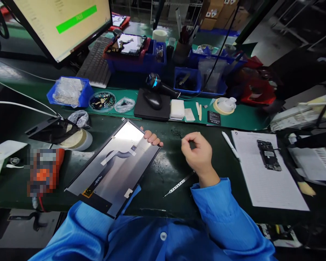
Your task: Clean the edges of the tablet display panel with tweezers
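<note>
My left hand grips the upper right edge of a display panel, fingertips showing over its rim. The panel is tilted, its silvery back toward me, with a dark flex cable taped along it. To the right, my right hand is closed above the bench, thumb and index finger curled into a ring; the inside of the fist is hidden. Just below its heel is a thin metal tool with a row of holes, its pointed tip toward me; whether the hand touches it I cannot tell.
A phone circuit board lies on a paper sheet beside a white pen. Left are an orange meter and a round container. Behind stand a mouse, a scanner, blue bins and a monitor.
</note>
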{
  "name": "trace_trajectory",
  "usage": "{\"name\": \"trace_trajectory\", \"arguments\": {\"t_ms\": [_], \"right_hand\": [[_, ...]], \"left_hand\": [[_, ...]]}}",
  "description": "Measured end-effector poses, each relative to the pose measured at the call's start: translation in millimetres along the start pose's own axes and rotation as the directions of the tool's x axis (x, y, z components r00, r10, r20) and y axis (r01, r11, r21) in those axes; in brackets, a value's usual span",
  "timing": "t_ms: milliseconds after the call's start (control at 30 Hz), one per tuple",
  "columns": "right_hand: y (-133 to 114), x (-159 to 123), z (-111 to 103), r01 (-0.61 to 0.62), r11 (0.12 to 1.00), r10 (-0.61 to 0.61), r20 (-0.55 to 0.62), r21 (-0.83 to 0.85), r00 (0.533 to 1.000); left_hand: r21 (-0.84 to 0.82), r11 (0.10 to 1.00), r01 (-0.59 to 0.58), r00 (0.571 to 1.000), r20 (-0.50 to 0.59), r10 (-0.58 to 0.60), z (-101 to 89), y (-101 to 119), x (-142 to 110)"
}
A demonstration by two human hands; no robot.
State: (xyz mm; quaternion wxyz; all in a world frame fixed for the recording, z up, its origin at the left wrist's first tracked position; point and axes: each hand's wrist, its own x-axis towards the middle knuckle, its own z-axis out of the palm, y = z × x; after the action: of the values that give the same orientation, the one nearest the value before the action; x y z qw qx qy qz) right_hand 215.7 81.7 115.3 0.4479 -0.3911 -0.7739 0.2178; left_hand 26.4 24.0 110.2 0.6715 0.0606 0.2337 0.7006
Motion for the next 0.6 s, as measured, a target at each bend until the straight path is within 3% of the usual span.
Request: {"name": "trace_trajectory", "arguments": {"t_ms": [33,100,167,233,300,333,400,467,600], "right_hand": [[-3.7,-0.1,-0.2,0.0,0.999,-0.006,0.14,0.038,0.99],[-10.3,-1.4,0.0,-0.033,0.992,-0.019,0.398,0.123,0.917],[-15.0,-4.8,3.2,-0.095,0.979,-0.015,0.525,0.182,0.851],[-17.5,-9.8,10.2,-0.176,0.963,0.054,0.495,0.202,0.867],[-19.0,-15.3,19.8,-0.304,0.921,0.198,0.377,0.244,0.905],[-19.9,-18.0,24.9,-0.379,0.878,0.278,0.334,0.291,0.901],[-22.7,-23.2,34.2,-0.518,0.752,0.407,0.333,0.407,0.851],[-27.5,-28.5,41.7,-0.628,0.608,0.472,0.415,0.486,0.778],[-38.6,-40.1,52.0,-0.754,0.401,0.469,0.591,0.52,0.656]], "left_hand": [[-0.023,1.0,0.02,1.0,-0.009,-0.02,-1.6,-0.1,2.1],[-0.033,0.999,0.032,0.999,-0.041,-0.033,-3.5,-0.3,5.2],[-0.058,0.998,0.03,0.999,-0.039,-0.032,-4.4,-0.7,6.0],[-0.114,0.993,0.036,0.999,-0.005,-0.037,-5.5,-2.0,5.5],[-0.153,0.988,0.032,0.999,0.014,-0.03,-7.6,-4.2,5.7],[-0.154,0.988,0.016,1.0,0.01,-0.014,-9.0,-5.6,6.5],[-0.114,0.993,-0.008,1.0,-0.004,0.007,-11.6,-7.9,9.8],[-0.062,0.998,-0.028,0.999,-0.017,0.027,-12.6,-8.5,13.8],[0.024,0.996,-0.086,0.994,-0.064,0.088,-8.2,-3.7,17.6]]}}
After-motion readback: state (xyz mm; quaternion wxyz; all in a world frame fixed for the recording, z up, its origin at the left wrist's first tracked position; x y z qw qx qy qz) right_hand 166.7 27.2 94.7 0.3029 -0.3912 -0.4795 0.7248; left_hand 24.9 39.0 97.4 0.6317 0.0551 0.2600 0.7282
